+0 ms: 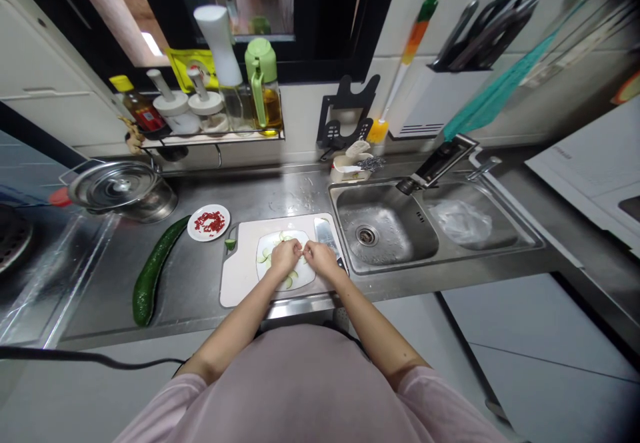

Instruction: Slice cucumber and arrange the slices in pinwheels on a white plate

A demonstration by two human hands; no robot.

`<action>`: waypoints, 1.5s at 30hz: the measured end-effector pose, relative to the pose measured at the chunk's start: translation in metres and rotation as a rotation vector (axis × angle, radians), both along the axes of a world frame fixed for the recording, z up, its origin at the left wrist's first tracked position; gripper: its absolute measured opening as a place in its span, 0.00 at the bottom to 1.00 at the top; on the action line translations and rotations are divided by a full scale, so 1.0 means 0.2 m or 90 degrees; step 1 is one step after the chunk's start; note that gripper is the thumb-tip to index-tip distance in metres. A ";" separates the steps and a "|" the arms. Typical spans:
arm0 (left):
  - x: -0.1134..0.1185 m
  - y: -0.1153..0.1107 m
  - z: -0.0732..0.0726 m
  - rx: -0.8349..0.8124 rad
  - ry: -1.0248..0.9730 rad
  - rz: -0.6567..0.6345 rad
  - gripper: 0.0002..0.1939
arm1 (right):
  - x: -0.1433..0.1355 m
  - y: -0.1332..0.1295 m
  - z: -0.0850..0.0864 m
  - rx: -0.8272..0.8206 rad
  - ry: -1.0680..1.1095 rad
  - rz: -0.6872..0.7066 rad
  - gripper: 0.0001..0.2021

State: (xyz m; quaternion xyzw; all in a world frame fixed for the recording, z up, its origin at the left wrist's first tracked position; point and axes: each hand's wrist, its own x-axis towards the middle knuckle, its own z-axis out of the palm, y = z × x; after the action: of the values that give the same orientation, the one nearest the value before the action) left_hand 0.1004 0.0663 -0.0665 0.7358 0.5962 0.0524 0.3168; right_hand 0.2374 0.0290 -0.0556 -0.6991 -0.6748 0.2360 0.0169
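Observation:
My left hand and my right hand meet over a white squarish plate, fingertips pinched close together. Whatever sits between the fingers is too small to make out. Thin pale-green cucumber slices lie around the plate. Under it is a white cutting board. A broad-bladed kitchen knife rests on the board's right side, its handle partly behind my right hand. On the board's upper left corner lies a small green cucumber piece.
Left of the board are a long cucumber and a small plate of chopped red bits. A lidded steel pot stands behind. To the right is a double sink with a black faucet. Bottles fill a wall rack.

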 end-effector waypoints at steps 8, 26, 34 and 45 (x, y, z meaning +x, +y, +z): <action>0.00 0.00 0.00 0.003 -0.008 0.003 0.05 | 0.00 -0.06 0.01 -0.006 -0.014 -0.013 0.11; -0.03 0.00 0.01 -0.022 -0.057 0.051 0.06 | 0.06 -0.07 0.01 0.045 0.052 -0.064 0.12; -0.01 -0.01 0.02 -0.012 -0.025 0.016 0.06 | 0.00 -0.01 0.01 0.031 0.019 -0.023 0.11; -0.01 -0.02 -0.01 0.013 0.005 0.018 0.06 | -0.02 0.02 0.00 0.003 -0.017 -0.006 0.11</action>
State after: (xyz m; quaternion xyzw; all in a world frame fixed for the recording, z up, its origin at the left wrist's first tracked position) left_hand 0.0980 0.0627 -0.0676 0.7305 0.6075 0.0603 0.3061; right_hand 0.2338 0.0329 -0.0564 -0.7054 -0.6721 0.2249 0.0105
